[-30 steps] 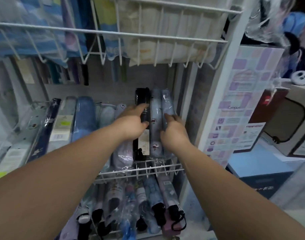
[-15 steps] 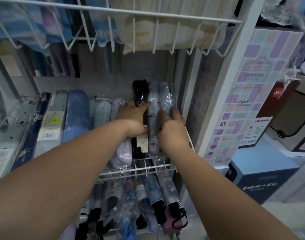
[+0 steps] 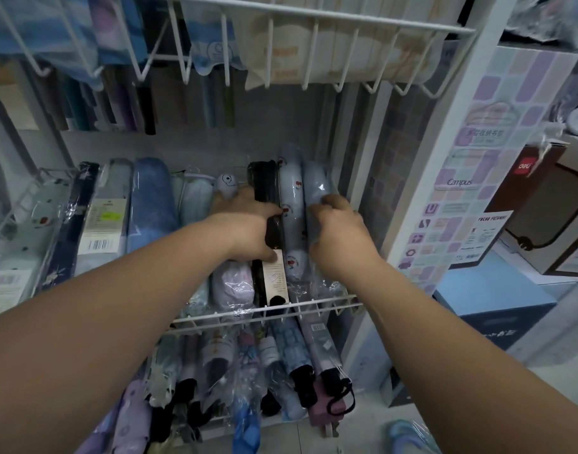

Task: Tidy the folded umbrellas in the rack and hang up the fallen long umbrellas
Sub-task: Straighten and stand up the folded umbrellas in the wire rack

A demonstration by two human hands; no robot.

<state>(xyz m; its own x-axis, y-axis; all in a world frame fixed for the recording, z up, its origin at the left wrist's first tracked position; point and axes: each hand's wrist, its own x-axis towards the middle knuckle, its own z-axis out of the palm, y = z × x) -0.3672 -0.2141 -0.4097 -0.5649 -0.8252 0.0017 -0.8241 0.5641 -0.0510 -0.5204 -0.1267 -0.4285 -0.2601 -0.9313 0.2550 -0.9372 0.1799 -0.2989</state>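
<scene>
Nearest us, the lower wire shelf point(image 3: 248, 326) holds wrapped folded umbrellas. Above it, on the middle shelf, our left hand point(image 3: 248, 227) wraps the black umbrella point(image 3: 264, 181), thumb across it. Our right hand point(image 3: 340, 231) curls over the pale blue umbrella point(image 3: 315, 181) at the row's right end. The printed white umbrella point(image 3: 291, 191) lies between them.

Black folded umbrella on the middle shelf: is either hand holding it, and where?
The left hand wraps the black folded umbrella around its middle. The right hand grips the pale blue one beside.
</scene>
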